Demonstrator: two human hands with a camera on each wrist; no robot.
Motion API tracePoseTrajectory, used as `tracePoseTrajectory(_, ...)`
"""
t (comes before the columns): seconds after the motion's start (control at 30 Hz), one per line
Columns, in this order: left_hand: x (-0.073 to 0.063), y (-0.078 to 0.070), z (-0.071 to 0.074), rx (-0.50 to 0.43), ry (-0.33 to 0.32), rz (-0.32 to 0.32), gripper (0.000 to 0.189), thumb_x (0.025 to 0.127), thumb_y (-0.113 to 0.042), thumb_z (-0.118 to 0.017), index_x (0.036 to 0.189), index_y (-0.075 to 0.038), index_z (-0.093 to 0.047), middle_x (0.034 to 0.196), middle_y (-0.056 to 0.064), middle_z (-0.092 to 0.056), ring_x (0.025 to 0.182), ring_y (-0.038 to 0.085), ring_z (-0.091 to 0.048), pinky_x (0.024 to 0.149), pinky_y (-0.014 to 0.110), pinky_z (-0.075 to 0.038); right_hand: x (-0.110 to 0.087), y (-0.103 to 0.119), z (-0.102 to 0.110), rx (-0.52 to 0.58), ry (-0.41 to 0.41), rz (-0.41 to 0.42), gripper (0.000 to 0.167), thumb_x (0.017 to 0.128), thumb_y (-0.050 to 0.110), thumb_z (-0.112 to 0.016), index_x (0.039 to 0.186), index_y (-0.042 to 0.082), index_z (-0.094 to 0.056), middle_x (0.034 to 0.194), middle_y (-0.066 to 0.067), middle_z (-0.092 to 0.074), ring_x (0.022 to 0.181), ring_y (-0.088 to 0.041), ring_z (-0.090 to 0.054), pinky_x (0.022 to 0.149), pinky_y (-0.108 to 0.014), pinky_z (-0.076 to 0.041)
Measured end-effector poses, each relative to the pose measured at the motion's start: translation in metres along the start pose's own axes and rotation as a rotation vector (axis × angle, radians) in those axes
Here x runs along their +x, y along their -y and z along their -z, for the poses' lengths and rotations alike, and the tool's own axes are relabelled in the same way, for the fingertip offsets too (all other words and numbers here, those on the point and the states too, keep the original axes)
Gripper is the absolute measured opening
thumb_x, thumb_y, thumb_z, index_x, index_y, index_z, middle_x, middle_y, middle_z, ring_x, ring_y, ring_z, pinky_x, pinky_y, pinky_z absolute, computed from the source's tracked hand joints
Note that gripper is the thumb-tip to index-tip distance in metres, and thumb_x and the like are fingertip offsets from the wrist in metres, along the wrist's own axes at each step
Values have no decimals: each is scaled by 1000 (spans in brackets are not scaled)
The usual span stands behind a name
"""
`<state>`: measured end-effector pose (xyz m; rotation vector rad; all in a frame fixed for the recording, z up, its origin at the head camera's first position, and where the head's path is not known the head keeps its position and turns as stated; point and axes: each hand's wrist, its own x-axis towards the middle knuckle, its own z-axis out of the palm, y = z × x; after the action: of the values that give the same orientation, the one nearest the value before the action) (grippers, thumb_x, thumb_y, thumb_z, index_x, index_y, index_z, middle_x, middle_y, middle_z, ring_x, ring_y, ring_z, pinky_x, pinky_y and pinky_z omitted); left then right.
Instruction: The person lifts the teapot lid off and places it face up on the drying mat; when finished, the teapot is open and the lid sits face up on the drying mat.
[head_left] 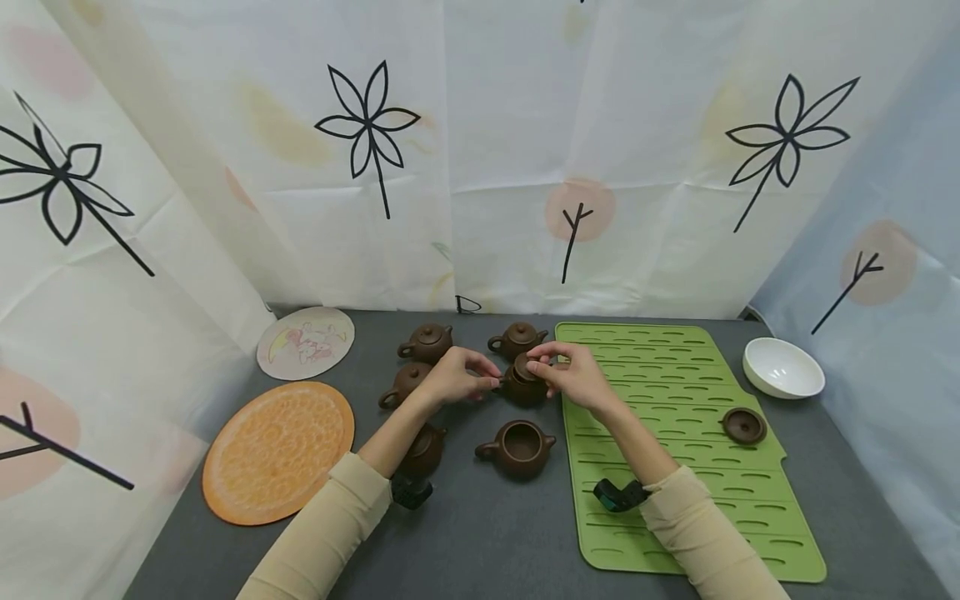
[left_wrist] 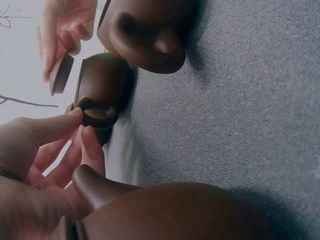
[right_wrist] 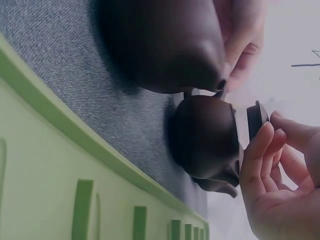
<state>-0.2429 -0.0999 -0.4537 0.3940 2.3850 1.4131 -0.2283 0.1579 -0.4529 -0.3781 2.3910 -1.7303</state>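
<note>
The left hand (head_left: 461, 377) pinches the handle (left_wrist: 102, 123) of a round, dark-brown clay teapot (head_left: 523, 392) while the right hand (head_left: 576, 377) pinches a small, round brown lid (right_wrist: 257, 119) just above it.

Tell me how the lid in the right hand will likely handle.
The lid is probably stiff and may chip against the teapot, as both look like fired clay. It seems light, since the right hand's fingertips pinch it. Its round edge suggests it could roll.
</note>
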Motion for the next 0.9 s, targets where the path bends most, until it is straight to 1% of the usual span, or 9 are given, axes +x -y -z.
tracePoseTrajectory(0.23, -2, 0, -1, 8, -15, -6, 14, 101, -10, -76, 110, 0, -81, 104, 13, -79, 78, 26, -75, 72, 38, -64, -15, 8, 10, 33, -2, -3, 28, 106, 17, -73, 129, 1, -73, 106, -9, -63, 63, -11, -56, 68, -42, -63)
tracePoseTrajectory(0.3, -2, -1, -1, 12, -20, -6, 14, 101, -11, -77, 110, -1, -81, 104, 12, -79, 79, 28, -75, 73, 38, -64, -20, 10, 14, 31, 0, 4, 29, 106, 17, -73, 129, 0, -72, 109, -9, -65, 64, -13, -56, 69, -43, -64)
tracePoseTrajectory(0.4, -3, -1, -2, 18, -28, -6, 13, 101, -10, -77, 110, -2, -81, 103, 12, -78, 81, 33, -75, 74, 40, -64, -29, 11, 21, 28, -8, 11, 30, 106, 18, -73, 130, 0, -72, 111, -12, -64, 65, -17, -55, 70, -43, -63)
tracePoseTrajectory(0.47, -3, -2, -2, 23, -33, -9, 12, 101, -10, -77, 109, -2, -81, 102, 12, -78, 82, 36, -75, 74, 41, -64, -35, 11, 27, 24, -22, 14, 31, 106, 18, -73, 131, 0, -72, 116, -15, -64, 66, -18, -55, 70, -42, -63)
tracePoseTrajectory(0.57, -3, -2, -3, 38, -38, -20, 11, 101, -10, -76, 108, -4, -82, 101, 11, -78, 83, 38, -75, 72, 38, -63, -45, 10, 36, 11, -46, 22, 32, 106, 19, -73, 133, 1, -71, 131, -16, -62, 68, -16, -60, 71, -41, -63)
tracePoseTrajectory(0.63, -3, -2, -3, 45, -41, -25, 10, 101, -10, -76, 107, -5, -82, 100, 11, -78, 83, 38, -75, 70, 34, -61, -52, 9, 44, 10, -64, 27, 33, 106, 20, -72, 133, 1, -70, 138, -13, -62, 72, -13, -65, 72, -41, -64)
tracePoseTrajectory(0.67, -3, -2, -3, 48, -44, -27, 9, 101, -10, -76, 107, -5, -82, 100, 11, -78, 82, 38, -75, 69, 33, -60, -55, 8, 48, 8, -70, 31, 33, 107, 20, -72, 134, 1, -69, 139, -11, -63, 73, -14, -67, 72, -41, -65)
tracePoseTrajectory(0.77, -3, -2, -3, 51, -50, -26, 9, 101, -10, -77, 106, -6, -82, 99, 10, -78, 80, 37, -74, 67, 29, -58, -65, 5, 61, 3, -85, 47, 33, 109, 20, -69, 135, 1, -67, 132, -3, -67, 77, -13, -69, 71, -41, -65)
tracePoseTrajectory(0.9, -4, -1, -3, 52, -48, -30, 10, 101, -11, -77, 107, -4, -81, 98, 9, -77, 78, 36, -73, 65, 28, -56, -80, 0, 83, -22, -89, 71, 32, 112, 18, -63, 138, -2, -62, 129, 11, -65, 85, -10, -74, 69, -39, -65)
